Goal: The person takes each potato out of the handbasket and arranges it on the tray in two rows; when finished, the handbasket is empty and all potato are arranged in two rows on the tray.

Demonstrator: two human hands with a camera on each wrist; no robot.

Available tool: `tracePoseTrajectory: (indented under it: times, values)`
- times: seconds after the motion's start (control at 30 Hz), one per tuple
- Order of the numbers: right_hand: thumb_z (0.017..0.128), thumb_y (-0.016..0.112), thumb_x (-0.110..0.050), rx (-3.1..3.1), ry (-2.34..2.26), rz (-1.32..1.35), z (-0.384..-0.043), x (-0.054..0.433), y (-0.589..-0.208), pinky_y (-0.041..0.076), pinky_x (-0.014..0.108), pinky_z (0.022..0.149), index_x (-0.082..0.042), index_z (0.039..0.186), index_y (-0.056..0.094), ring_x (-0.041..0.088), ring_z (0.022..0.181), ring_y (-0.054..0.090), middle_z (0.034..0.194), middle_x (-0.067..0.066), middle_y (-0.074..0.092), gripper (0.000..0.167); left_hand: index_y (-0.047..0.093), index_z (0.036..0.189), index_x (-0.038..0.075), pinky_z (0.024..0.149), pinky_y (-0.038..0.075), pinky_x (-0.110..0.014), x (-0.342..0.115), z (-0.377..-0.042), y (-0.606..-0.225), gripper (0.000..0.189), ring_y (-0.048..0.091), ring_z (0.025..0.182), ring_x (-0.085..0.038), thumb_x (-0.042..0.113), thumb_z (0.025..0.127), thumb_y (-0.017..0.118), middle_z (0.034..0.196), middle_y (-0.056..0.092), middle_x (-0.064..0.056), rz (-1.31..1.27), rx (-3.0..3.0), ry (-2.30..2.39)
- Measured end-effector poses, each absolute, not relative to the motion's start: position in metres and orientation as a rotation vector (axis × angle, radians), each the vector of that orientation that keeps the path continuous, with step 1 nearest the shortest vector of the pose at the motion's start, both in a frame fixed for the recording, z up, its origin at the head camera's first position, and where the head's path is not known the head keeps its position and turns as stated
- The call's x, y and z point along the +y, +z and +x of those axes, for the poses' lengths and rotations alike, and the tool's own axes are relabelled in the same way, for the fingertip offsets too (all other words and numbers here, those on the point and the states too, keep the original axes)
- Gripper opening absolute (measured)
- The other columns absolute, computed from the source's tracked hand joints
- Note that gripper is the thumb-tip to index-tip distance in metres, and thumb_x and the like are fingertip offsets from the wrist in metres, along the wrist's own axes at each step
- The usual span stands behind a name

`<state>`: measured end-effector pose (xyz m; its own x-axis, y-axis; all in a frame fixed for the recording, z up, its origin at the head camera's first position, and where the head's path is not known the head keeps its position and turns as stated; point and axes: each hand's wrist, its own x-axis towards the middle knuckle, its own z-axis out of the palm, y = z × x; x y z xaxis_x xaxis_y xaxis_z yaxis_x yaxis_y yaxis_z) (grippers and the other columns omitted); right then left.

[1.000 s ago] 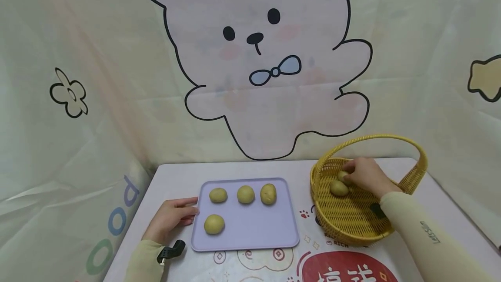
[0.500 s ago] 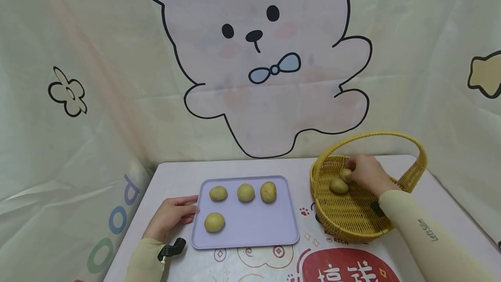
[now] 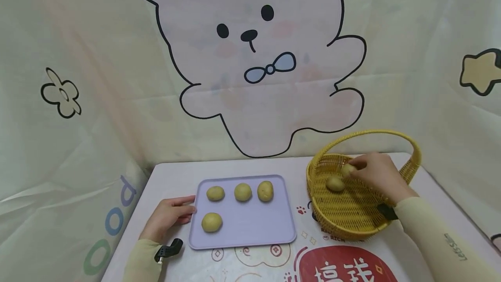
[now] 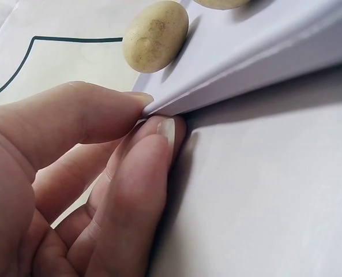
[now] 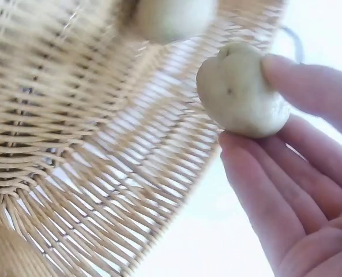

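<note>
In the head view my right hand (image 3: 377, 173) reaches into the yellow wicker basket (image 3: 354, 229) and holds a potato (image 3: 347, 170). The right wrist view shows that potato (image 5: 240, 92) between thumb and fingertips, near the basket's woven wall (image 5: 176, 173). Another potato (image 3: 335, 183) lies beside it in the basket. At the left, my left hand (image 3: 166, 216) holds the edge of a lilac tray (image 3: 258, 229); in the left wrist view its fingertips (image 4: 142, 104) meet at the rim. On the tray are three potatoes in the back row and one potato (image 3: 212, 222) at front left.
The basket's tall arched handle (image 3: 375, 132) rises over its far side. A white table (image 3: 176, 177) with a red printed patch (image 3: 346, 262) bears everything, and a cartoon-printed cloth (image 3: 270, 112) hangs behind it.
My right hand has shifted slightly up and right in the basket, and its potato has moved a little away from the other one. The left hand stays at the tray's edge.
</note>
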<state>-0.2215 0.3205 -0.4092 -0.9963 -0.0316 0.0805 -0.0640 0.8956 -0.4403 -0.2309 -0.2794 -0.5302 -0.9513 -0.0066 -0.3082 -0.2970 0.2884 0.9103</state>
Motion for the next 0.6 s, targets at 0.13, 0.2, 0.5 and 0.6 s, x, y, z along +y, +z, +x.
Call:
tracePoseTrajectory:
  times: [0.13, 0.2, 0.5, 0.6]
  values:
    - [0.094, 0.085, -0.044, -2.963, 0.743, 0.066, -0.196, 0.317, -0.397, 0.057, 0.063, 0.095, -0.007, 0.130, 0.079, 0.044, 0.117, 0.073, 0.115, 0.014, 0.082, 0.052, 0.070, 0.143, 0.004, 0.069, 0.063, -0.022, -0.280, -0.231, -0.530, 0.058, 0.069, 0.076, -0.008, 0.013, 0.089, 0.088, 0.103, 0.079, -0.002, -0.278, 2.316, 1.708]
    - [0.093, 0.085, -0.046, -2.954, 0.762, 0.054, -0.185, 0.314, -0.393, 0.060, 0.060, 0.093, -0.008, 0.131, 0.078, 0.042, 0.115, 0.075, 0.113, 0.013, 0.083, 0.054, 0.070, 0.143, 0.004, 0.069, 0.063, -0.022, -0.282, -0.231, -0.529, 0.057, 0.070, 0.076, -0.008, 0.013, 0.089, 0.088, 0.104, 0.080, -0.003, -0.282, 2.317, 1.711]
    - [0.089, 0.087, -0.053, -2.928, 0.968, -0.019, -0.144, 0.285, -0.395, 0.057, 0.020, 0.075, -0.014, 0.132, 0.079, 0.027, 0.108, 0.079, 0.121, 0.012, 0.081, 0.059, 0.071, 0.142, 0.005, 0.069, 0.063, -0.021, -0.282, -0.229, -0.526, 0.056, 0.070, 0.077, -0.008, 0.014, 0.090, 0.087, 0.108, 0.080, -0.004, -0.273, 2.322, 1.710]
    - [0.088, 0.088, -0.050, -2.910, 1.142, -0.047, -0.135, 0.271, -0.399, 0.059, 0.019, 0.076, -0.016, 0.133, 0.078, 0.019, 0.106, 0.079, 0.128, 0.012, 0.079, 0.057, 0.071, 0.142, 0.005, 0.070, 0.063, -0.021, -0.280, -0.228, -0.524, 0.055, 0.069, 0.077, -0.007, 0.014, 0.090, 0.087, 0.106, 0.079, -0.003, -0.269, 2.309, 1.717]
